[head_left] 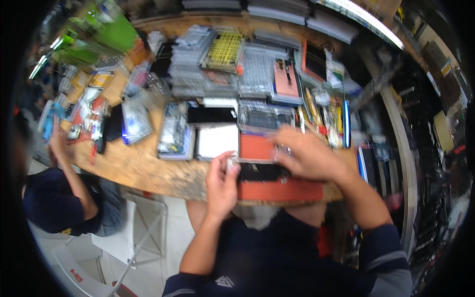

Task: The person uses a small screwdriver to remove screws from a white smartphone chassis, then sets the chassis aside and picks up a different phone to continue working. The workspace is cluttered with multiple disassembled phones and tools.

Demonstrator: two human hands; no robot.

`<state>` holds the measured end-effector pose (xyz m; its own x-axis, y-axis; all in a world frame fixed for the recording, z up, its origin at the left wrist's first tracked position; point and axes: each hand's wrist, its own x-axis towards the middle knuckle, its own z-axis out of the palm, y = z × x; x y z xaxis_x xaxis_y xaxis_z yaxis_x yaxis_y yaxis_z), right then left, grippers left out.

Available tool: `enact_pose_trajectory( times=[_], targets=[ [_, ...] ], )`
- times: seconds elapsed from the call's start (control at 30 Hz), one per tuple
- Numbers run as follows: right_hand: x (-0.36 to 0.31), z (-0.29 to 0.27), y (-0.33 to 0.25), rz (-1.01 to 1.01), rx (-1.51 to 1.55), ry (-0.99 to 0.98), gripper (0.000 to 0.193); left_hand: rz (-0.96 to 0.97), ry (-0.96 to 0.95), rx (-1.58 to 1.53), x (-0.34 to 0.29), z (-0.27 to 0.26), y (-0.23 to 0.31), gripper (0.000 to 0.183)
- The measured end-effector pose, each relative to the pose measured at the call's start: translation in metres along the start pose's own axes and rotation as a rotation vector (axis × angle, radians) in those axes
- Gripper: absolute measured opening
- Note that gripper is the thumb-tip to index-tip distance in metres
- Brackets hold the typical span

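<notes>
Left fingers upright at black panel

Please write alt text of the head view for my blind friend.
A person's left hand holds one end of a flat black rectangular panel over a reddish mat, the blurred right hand at its other end. Clear plastic packages are stacked behind on the wooden bench.

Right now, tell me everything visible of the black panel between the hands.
The black panel is flat and oblong, with a paler strip along its far edge. It runs left to right over the orange-red mat; whether it rests there is unclear. The left hand grips its left end; the right hand is at its right end. Blur hides its material.
</notes>
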<state>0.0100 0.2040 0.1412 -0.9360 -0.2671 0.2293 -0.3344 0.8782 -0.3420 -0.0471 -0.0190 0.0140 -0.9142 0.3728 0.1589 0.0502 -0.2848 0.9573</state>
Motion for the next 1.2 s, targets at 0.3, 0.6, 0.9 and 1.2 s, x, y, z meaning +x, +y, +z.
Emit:
enact_pose_trajectory(
  times=[0.3, 0.6, 0.9, 1.2],
  targets=[
    [-0.026, -0.007, -0.024, 0.134, 0.567, -0.046, 0.019, 0.079, -0.205, -0.093, 0.018, -0.021, 0.082, 0.027],
    [-0.075, 0.002, -0.067, 0.283, 0.922, 0.096, 0.019, -0.016, -0.139, -0.143, -0.046, -0.025, 0.111, 0.031],
    [-0.125, 0.01, -0.097, 0.4, 1.014, 0.296, 0.018, 0.047, -0.137, -0.248, -0.081, -0.01, 0.119, 0.039],
    [-0.142, 0.028, -0.095, 0.432, 1.439, 0.277, 0.021, 0.168, -0.194, -0.241, -0.075, 0.013, 0.136, 0.046]
  ],
)
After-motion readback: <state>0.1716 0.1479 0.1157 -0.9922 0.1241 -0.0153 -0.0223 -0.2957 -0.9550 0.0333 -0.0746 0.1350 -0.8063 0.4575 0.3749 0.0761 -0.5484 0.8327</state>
